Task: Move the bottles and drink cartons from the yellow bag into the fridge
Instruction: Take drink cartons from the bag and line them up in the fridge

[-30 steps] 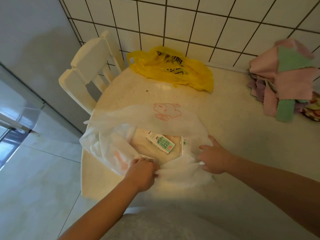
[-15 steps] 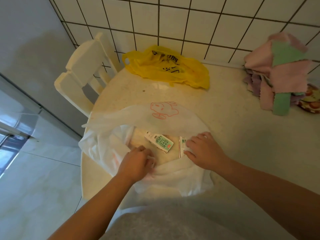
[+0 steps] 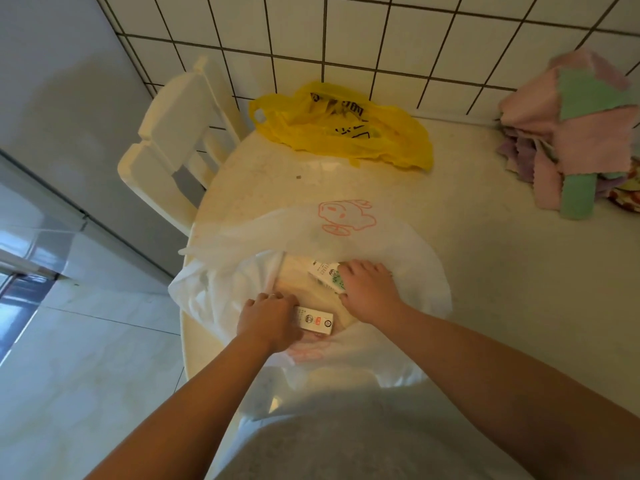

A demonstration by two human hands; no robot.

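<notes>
Grip is taken by the left hand [image 3: 268, 322] on a small red-labelled carton [image 3: 315, 320], whose left end is wrapped by curled fingers at the near lip of a white bag [image 3: 398, 244]. Whether the carton is lifted or lying on the bag's floor cannot be told. Just beyond, a green-printed carton [image 3: 325, 273] is covered by the right hand [image 3: 372, 289], with fingers curled over its top and the thumb set at its near edge, so it is judged to be clasped rather than merely touched. Both cartons are found inside the mouth of the white bag, a thin translucent sack printed with a pink cartoon figure, which is spread open on the near part of a round cream table [image 3: 485, 271]; nothing else can be made out in it. Farther back, near the tiled wall [image 3: 381, 39], the yellow bag [image 3: 346, 133] is seen lying slack and flattened on the table, well apart from both hands. No bulge of a bottle or carton is shown, yet its inside is hidden, so it cannot be called emptied. A white chair [image 3: 173, 133] is set at the table's left, and cloths [image 3: 581, 133] are heaped at the far right. The grey front at the far left is taken to be the fridge [image 3: 45, 109]; no open door or shelf is shown. The task is therefore judged unfinished: two cartons are in hand, and no delivery can be confirmed.
</notes>
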